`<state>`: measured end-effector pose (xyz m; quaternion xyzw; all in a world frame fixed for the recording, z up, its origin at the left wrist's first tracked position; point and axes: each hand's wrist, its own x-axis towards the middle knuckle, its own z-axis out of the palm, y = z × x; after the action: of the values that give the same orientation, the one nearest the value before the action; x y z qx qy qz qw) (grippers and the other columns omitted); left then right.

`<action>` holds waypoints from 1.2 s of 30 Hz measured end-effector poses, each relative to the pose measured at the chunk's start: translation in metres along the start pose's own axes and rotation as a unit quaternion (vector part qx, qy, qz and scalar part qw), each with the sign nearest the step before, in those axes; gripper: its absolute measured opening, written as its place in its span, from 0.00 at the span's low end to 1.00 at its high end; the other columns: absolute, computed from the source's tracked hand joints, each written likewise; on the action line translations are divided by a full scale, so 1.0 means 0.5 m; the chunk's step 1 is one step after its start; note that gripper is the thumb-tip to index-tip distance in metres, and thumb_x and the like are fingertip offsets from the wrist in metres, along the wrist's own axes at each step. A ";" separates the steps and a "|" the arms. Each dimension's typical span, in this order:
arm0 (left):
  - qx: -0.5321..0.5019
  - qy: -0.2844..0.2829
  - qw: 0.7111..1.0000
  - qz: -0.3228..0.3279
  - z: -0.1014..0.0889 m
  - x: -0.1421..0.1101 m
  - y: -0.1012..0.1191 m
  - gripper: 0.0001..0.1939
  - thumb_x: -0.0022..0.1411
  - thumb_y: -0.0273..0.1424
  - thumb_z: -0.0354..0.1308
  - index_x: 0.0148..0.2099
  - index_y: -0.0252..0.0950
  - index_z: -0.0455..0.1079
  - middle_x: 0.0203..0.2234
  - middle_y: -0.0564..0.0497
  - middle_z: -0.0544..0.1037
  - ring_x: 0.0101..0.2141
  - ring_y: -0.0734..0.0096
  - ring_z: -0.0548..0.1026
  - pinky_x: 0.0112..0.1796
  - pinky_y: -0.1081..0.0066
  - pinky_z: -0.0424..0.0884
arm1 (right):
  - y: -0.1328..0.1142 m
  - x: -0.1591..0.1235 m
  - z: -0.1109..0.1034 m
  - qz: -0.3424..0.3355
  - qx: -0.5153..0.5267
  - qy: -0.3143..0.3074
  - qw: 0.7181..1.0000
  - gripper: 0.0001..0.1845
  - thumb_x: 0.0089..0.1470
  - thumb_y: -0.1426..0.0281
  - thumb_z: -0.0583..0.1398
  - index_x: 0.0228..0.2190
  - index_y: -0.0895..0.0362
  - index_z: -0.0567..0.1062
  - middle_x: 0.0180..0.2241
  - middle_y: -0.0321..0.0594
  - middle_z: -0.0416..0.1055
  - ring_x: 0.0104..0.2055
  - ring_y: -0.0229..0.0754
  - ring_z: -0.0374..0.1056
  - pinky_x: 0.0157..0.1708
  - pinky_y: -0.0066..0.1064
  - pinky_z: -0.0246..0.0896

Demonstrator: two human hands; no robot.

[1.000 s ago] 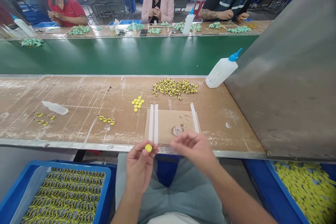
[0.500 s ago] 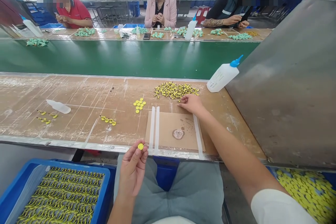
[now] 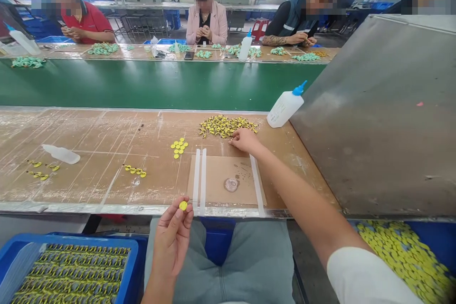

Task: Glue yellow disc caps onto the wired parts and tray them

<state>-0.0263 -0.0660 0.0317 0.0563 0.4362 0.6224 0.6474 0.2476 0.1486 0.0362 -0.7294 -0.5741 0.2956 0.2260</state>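
My left hand (image 3: 173, 232) is closed in a pinch on a small round yellow disc (image 3: 183, 205), held up in front of the table's near edge. My right hand (image 3: 245, 141) reaches out to the near edge of a pile of small yellow-and-black pieces (image 3: 226, 126). Its thumb and fingertips are pinched together; whatever is between them is too small to make out. Left of the pile, several yellow discs (image 3: 179, 147) lie flat on the table. A cardboard sheet (image 3: 213, 194) with white tape strips bears a small clear round dish (image 3: 231, 185), below my right forearm.
A blue-tipped white bottle (image 3: 285, 109) leans by the metal panel (image 3: 384, 118) on the right. Leftward lie a small squeeze bottle (image 3: 61, 154) and finished-looking yellow pieces (image 3: 134, 170). Blue bins (image 3: 133, 266) flank my legs. Across the green belt (image 3: 142, 83), several people work.
The whole view has shifted, so the table and everything on it appear farther left and slightly lower. Both hands keep nearly the same places, the left still holding the yellow disc.
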 end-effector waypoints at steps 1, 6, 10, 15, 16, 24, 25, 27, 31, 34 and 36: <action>0.001 0.000 1.000 0.000 0.000 0.000 0.000 0.25 0.34 0.28 0.81 0.39 0.31 0.82 0.38 0.42 0.84 0.31 0.70 0.83 0.37 0.79 0.81 | 0.004 -0.008 -0.003 -0.009 0.031 -0.003 0.999 0.11 0.63 0.64 0.65 0.34 0.60 0.76 0.34 0.39 0.75 0.39 0.42 0.73 0.46 0.41 0.71; 0.005 0.001 1.000 0.000 0.000 0.004 -0.007 0.24 0.34 0.28 0.81 0.38 0.33 0.82 0.35 0.45 0.85 0.30 0.72 0.83 0.35 0.80 0.80 | 0.050 -0.101 -0.017 -0.046 0.244 0.011 0.969 0.20 0.50 0.55 0.71 0.35 0.58 0.78 0.31 0.40 0.77 0.36 0.45 0.76 0.40 0.37 0.75; 0.008 -0.027 1.000 0.007 0.010 0.017 -0.024 0.21 0.38 0.29 0.80 0.38 0.34 0.82 0.34 0.46 0.85 0.30 0.73 0.83 0.35 0.81 0.80 | 0.099 -0.197 -0.006 -0.035 0.382 0.036 0.923 0.30 0.40 0.46 0.73 0.35 0.57 0.78 0.35 0.44 0.79 0.40 0.50 0.78 0.37 0.36 0.77; 0.024 -0.106 0.994 0.032 0.046 0.058 -0.038 0.16 0.48 0.30 0.77 0.41 0.36 0.82 0.38 0.46 0.84 0.34 0.74 0.83 0.39 0.81 0.79 | 0.118 -0.268 0.029 -0.022 0.440 0.066 0.895 0.26 0.43 0.50 0.73 0.35 0.58 0.81 0.35 0.47 0.80 0.38 0.52 0.79 0.26 0.30 0.75; 0.029 -0.118 0.992 0.040 0.054 0.068 -0.040 0.15 0.49 0.30 0.76 0.41 0.36 0.82 0.39 0.47 0.84 0.35 0.74 0.83 0.40 0.81 0.79 | 0.116 -0.276 0.037 -0.026 0.441 0.077 0.894 0.25 0.44 0.51 0.73 0.35 0.58 0.82 0.34 0.47 0.80 0.36 0.50 0.79 0.24 0.29 0.73; 0.058 -0.129 0.980 0.139 0.080 0.115 -0.083 0.13 0.53 0.31 0.74 0.42 0.40 0.82 0.39 0.49 0.84 0.35 0.74 0.82 0.42 0.77 0.79 | 0.109 -0.337 0.094 -0.114 0.365 0.216 0.898 0.13 0.46 0.60 0.74 0.31 0.55 0.83 0.33 0.43 0.80 0.32 0.44 0.75 0.33 0.35 0.76; 0.061 -0.125 0.980 0.144 0.079 0.115 -0.086 0.13 0.54 0.31 0.73 0.43 0.40 0.82 0.39 0.49 0.84 0.35 0.74 0.82 0.42 0.76 0.79 | 0.110 -0.344 0.097 -0.137 0.338 0.234 0.901 0.11 0.48 0.62 0.74 0.32 0.54 0.83 0.33 0.42 0.80 0.32 0.44 0.76 0.33 0.35 0.76; 0.069 -0.127 0.979 0.145 0.078 0.115 -0.087 0.13 0.54 0.32 0.73 0.43 0.40 0.82 0.39 0.49 0.84 0.35 0.74 0.82 0.41 0.77 0.79 | 0.111 -0.356 0.098 -0.190 0.284 0.256 0.904 0.06 0.53 0.67 0.71 0.35 0.53 0.83 0.35 0.42 0.80 0.33 0.45 0.76 0.33 0.36 0.76; 0.075 -0.133 0.979 0.132 0.080 0.114 -0.085 0.13 0.54 0.33 0.73 0.43 0.40 0.82 0.40 0.48 0.84 0.35 0.75 0.82 0.41 0.77 0.79 | 0.103 -0.361 0.096 -0.248 0.245 0.248 0.904 0.08 0.57 0.72 0.68 0.39 0.52 0.83 0.37 0.41 0.80 0.35 0.44 0.77 0.37 0.36 0.76; 0.078 -0.132 0.980 0.124 0.082 0.113 -0.084 0.14 0.54 0.33 0.73 0.43 0.39 0.82 0.40 0.48 0.84 0.34 0.75 0.82 0.40 0.76 0.79 | 0.093 -0.358 0.098 -0.265 0.234 0.248 0.902 0.09 0.57 0.73 0.68 0.39 0.50 0.83 0.37 0.39 0.80 0.35 0.44 0.77 0.35 0.35 0.76; 0.076 -0.132 0.981 0.121 0.083 0.113 -0.085 0.14 0.54 0.33 0.73 0.43 0.39 0.82 0.40 0.48 0.84 0.34 0.75 0.82 0.41 0.76 0.79 | 0.087 -0.356 0.101 -0.276 0.227 0.251 0.899 0.10 0.56 0.74 0.68 0.39 0.49 0.83 0.36 0.39 0.80 0.35 0.44 0.76 0.33 0.34 0.75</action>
<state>0.0233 -0.0076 0.0030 0.2394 0.3825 0.6482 0.6133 0.2139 -0.0354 0.0011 -0.5204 -0.5941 0.1506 0.5946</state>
